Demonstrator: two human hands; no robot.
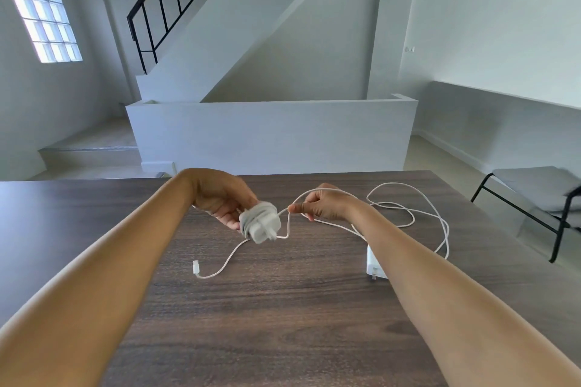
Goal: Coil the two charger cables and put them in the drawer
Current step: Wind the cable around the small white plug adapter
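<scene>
Left hand: the left hand [221, 199] is raised over the table [283, 324], fingers curled round a white charger block [260, 225]; its fingertips are hidden behind the block.
Held charger: blurred, with turns of its white cable [220, 267] wound round it; how many turns cannot be made out. Two plug prongs show on the face toward the camera.
Loose tail: from under the block the cable drops to the table, ending in a small connector [195, 270] that lies below the left hand, nearer the camera.
Right hand: the right hand [323, 204] is just beside the left, thumb and curled fingers pinching the cable where it leaves the block.
Second charger: a white second block [374, 264] stands on the table under the right forearm, which covers part of it.
Second cable: a second cable [408, 217] sprawls in loose loops beyond and to the outside of the right hand; where it meets its block is hidden by the arm, and near the right hand the two cables are hard to tell apart.
Beyond the hands: a grey chair [540, 192], cut off by the frame edge.
</scene>
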